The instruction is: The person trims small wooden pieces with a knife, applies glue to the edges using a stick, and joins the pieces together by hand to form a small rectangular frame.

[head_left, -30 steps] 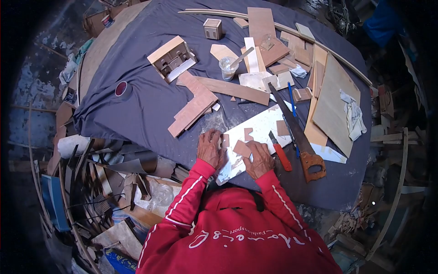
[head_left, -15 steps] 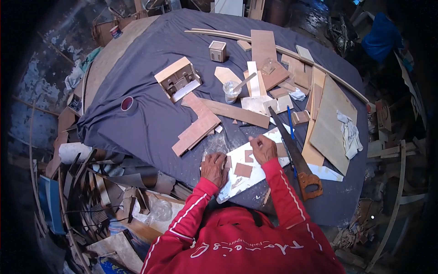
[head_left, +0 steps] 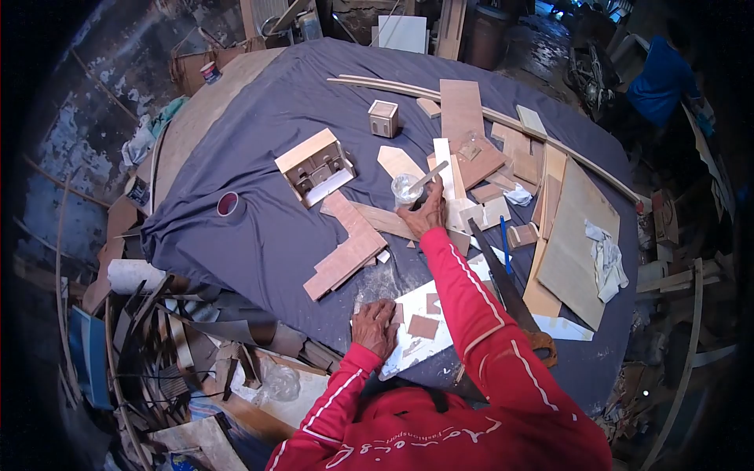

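Observation:
My left hand point(head_left: 375, 326) lies with its fingers flat on the left edge of a white board point(head_left: 408, 357), beside small brown wood squares point(head_left: 424, 326). Stretched forward across the cloth, my right hand point(head_left: 426, 213) is at a clear plastic cup point(head_left: 404, 188) with whitish contents. Its thumb and fingers are spread near the cup and the flat stick point(head_left: 430, 177) standing in it; whether they touch is hard to tell. A handsaw point(head_left: 503, 275) lies right of the board, its handle partly behind my right sleeve.
An L-shaped wood piece point(head_left: 345, 250), a small wooden cabinet point(head_left: 316, 169), a wooden box point(head_left: 383, 119) and a tape roll point(head_left: 228, 204) lie on the dark cloth point(head_left: 267, 259). Plywood sheets point(head_left: 569, 235), a blue pencil point(head_left: 504, 243) and a white rag point(head_left: 605, 259) lie to the right. A person in blue point(head_left: 664, 78) is behind.
My right hand has left the white board and reached forward to the cup, its fingers now spread. My left hand stays on the board's edge. The view has tilted up slightly.

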`<action>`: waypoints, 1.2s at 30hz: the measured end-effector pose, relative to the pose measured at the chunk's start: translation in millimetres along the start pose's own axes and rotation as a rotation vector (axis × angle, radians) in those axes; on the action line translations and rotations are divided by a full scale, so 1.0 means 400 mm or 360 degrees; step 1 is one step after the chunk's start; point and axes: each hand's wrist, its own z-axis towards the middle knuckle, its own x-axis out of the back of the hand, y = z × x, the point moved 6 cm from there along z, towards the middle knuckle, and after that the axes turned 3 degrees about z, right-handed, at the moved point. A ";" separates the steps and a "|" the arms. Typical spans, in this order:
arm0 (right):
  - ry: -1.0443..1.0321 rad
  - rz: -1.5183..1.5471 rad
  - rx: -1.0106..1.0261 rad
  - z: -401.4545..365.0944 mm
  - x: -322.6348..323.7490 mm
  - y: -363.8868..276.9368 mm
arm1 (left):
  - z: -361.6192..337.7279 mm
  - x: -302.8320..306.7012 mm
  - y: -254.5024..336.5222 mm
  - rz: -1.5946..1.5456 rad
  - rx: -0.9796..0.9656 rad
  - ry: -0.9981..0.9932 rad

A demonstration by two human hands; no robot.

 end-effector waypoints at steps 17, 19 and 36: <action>0.0100 0.0312 0.0028 0.012 -0.009 -0.056 | 0.001 -0.003 0.002 0.0029 0.0103 -0.0028; 0.0053 0.0378 0.0098 -0.015 0.015 -0.089 | 0.000 -0.005 -0.001 0.0020 0.0106 -0.0028; -0.0156 0.0318 0.0174 -0.312 0.077 -0.019 | -0.007 -0.004 0.010 0.0051 0.0013 0.0074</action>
